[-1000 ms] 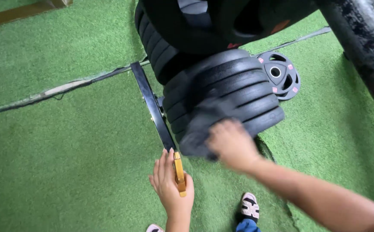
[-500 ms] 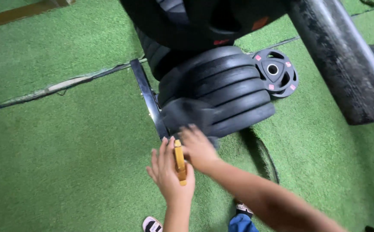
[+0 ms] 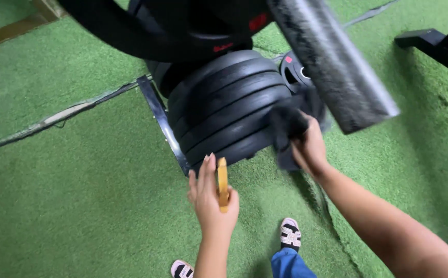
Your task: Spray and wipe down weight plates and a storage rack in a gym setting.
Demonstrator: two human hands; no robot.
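Observation:
A stack of black weight plates (image 3: pixel 224 113) stands on edge on green turf, leaning on a dark metal rack base (image 3: pixel 164 123). My right hand (image 3: pixel 309 146) grips a dark cloth (image 3: pixel 288 126) and presses it to the right side of the plates. My left hand (image 3: pixel 211 198) hovers just in front of the stack and holds a thin yellow flat object (image 3: pixel 223 183) upright between thumb and fingers. A smaller black plate with a pink mark (image 3: pixel 293 69) lies behind the stack.
A thick grey padded bar (image 3: pixel 332 56) slants across the upper right, close above my right hand. Large black plates (image 3: pixel 172 25) hang at the top. A black frame foot (image 3: pixel 435 44) sits at far right. My feet in white shoes (image 3: pixel 290 231) stand on the turf below.
My right hand has moved with the cloth from the front left of the stack to its right side. My left hand with the yellow object has stayed about where it was.

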